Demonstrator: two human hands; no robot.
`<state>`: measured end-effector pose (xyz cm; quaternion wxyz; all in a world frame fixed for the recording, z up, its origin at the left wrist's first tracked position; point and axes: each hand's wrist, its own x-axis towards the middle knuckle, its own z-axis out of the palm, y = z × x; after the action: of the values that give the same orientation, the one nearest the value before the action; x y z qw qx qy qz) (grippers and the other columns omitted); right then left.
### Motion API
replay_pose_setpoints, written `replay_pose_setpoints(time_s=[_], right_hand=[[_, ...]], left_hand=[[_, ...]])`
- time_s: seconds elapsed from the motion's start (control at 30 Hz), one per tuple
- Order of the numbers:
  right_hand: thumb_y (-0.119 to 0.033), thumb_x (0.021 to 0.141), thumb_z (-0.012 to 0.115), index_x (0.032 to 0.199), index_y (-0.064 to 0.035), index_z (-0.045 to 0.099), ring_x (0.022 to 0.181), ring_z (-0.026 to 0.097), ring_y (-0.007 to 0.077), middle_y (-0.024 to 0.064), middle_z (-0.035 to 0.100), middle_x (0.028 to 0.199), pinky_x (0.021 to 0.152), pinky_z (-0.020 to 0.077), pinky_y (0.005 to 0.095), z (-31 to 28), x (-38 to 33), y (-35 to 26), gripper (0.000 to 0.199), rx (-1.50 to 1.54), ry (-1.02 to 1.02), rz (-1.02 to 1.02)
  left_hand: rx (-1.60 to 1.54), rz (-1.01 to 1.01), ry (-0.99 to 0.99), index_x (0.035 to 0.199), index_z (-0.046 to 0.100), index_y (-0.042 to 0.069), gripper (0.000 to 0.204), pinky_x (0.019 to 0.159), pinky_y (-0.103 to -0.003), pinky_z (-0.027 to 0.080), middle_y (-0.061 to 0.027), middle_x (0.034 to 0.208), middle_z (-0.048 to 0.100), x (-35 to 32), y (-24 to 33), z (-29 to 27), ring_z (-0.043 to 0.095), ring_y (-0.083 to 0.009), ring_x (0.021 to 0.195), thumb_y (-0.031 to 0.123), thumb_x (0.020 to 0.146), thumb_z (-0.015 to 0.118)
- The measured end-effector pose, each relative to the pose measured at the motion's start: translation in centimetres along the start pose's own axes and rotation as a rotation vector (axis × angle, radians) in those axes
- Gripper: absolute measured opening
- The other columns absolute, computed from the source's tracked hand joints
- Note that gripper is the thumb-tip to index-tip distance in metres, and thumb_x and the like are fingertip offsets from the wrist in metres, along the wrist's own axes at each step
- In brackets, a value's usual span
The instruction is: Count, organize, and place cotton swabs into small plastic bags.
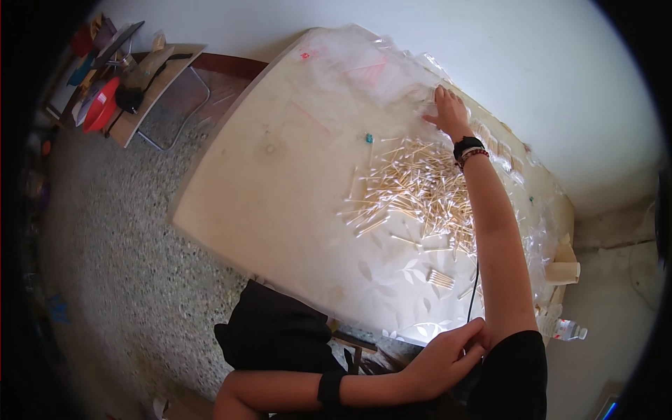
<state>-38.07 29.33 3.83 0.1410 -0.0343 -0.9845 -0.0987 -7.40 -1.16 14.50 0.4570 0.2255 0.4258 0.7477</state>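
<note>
My right hand [451,112] reaches across to the far side of the table, its fingers apart over thin clear plastic bags [392,77]. A black band and a beaded bracelet circle that wrist. Below it, partly covered by my right forearm, spreads a loose pile of cotton swabs [420,182] with pale wooden sticks and white tips. Closer to me lies a small, neatly aligned bunch of swabs [440,278]. My left hand [448,357] is curled against the crook of my right arm beside the black sleeve; what its fingers grip, if anything, is hidden.
The table [245,175] has a pale cover with a leaf pattern. Packed bundles [500,150] line the wall edge. A clear bottle [563,328] lies at right, near a cardboard piece [562,273]. A side table with a red basin [102,105] stands far left.
</note>
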Motion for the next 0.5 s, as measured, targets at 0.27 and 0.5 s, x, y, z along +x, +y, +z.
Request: replay_pose_setpoints(time_s=[0.27,0.5], right_hand=[[-0.039,0.061,0.079,0.135,-0.0222,0.027,0.115,0.044,0.0313,0.0127,0.046,0.121,0.096,0.0352,0.0488,-0.8,0.1,0.0,0.092,0.034,-0.148,-0.041],[-0.070,0.055,0.068,0.143,-0.0280,0.013,0.134,0.013,0.0404,0.0155,0.020,0.146,0.105,0.0151,0.0596,-1.3,-0.2,3.6,0.112,0.068,-0.133,0.101]], left_hand=[[0.022,-0.063,0.001,0.090,0.046,0.001,0.009,0.066,-0.029,0.042,-0.0093,0.076,0.053,0.1,0.8,-0.7,0.052,-0.0172,0.069,0.009,0.087,0.045],[0.022,-0.082,0.100,0.089,0.048,0.001,0.007,0.068,-0.024,0.043,-0.0040,0.077,0.052,0.8,0.7,-2.6,0.052,-0.0098,0.071,0.006,0.086,0.046]])
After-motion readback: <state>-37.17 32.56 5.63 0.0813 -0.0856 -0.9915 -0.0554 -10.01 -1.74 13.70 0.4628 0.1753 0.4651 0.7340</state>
